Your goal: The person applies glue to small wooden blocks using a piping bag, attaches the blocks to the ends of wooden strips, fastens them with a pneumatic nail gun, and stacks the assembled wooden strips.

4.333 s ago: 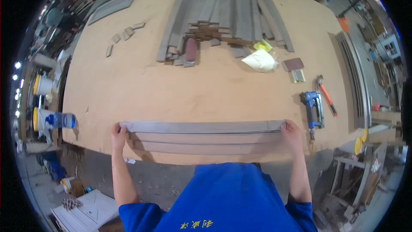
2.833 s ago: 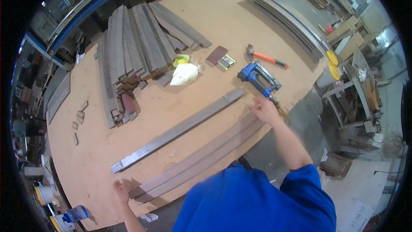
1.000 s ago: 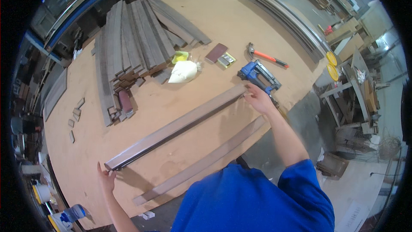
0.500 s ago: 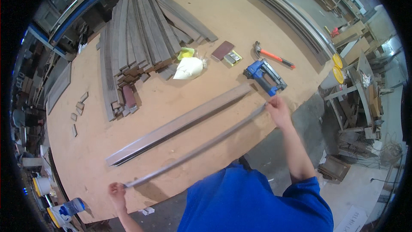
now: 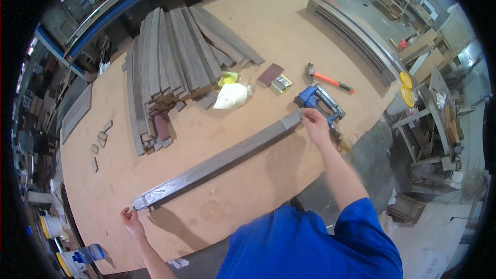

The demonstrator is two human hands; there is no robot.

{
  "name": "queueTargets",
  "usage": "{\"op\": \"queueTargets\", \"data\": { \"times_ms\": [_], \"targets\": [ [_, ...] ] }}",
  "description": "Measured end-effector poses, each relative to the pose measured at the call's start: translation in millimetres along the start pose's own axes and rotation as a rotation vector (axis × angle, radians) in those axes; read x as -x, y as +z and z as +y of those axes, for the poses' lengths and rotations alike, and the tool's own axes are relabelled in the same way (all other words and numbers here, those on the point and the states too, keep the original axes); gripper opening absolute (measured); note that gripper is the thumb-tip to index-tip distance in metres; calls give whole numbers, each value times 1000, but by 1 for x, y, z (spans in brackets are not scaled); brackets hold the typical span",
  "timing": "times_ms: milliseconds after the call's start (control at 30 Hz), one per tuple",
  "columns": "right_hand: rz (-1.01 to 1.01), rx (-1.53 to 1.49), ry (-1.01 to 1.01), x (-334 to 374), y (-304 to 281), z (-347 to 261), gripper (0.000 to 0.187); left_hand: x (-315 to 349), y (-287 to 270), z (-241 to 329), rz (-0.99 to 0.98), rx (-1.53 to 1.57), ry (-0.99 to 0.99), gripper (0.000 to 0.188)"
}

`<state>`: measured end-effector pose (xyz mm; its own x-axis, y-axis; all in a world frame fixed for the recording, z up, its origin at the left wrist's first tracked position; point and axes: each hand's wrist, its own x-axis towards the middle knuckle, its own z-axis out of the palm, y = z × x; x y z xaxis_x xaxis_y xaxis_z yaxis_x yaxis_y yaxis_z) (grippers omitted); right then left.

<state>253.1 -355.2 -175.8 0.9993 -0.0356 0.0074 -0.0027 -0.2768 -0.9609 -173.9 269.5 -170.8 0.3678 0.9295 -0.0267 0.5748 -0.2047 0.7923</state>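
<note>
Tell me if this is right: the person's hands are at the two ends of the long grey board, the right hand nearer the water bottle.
Not quite: in the head view, the left hand is nearer the water bottle; the right hand is by the nail gun. Both are at the ends of the long grey board.

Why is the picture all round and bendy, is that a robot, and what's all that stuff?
No robot here, just a person in a blue shirt. A wide camera on their head looks down, so straight edges look bent, and the corners go dark. Their left hand and right hand are bare, with fingers at opposite ends of a long grey strip that looks like wood. It's hard to tell how tightly they grip. On the big tan table there's also a pile of strips, a pale bag, an orange-handled hammer and a blue power tool.
</note>
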Motion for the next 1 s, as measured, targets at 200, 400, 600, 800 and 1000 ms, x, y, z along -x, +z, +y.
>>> {"op": "queueTargets", "data": {
  "times_ms": [200,400,600,800,1000],
  "targets": [
    [-306,262,-63,10,-3,-4,60,21,-32,-34,-291,81,110,63],
    [-312,218,-112,2,-24,-10,48,22,10,45,-157,-300,145,39],
    [-308,261,-34,2,-17,-20,46,12,-10,46,-232,-319,109,30],
    [-294,244,-44,0,-16,-17,47,5,-9,47,-247,-385,162,25],
    [-367,242,-27,-12,-29,-4,52,-2,-13,33,-261,-366,201,30]
  ]
}}
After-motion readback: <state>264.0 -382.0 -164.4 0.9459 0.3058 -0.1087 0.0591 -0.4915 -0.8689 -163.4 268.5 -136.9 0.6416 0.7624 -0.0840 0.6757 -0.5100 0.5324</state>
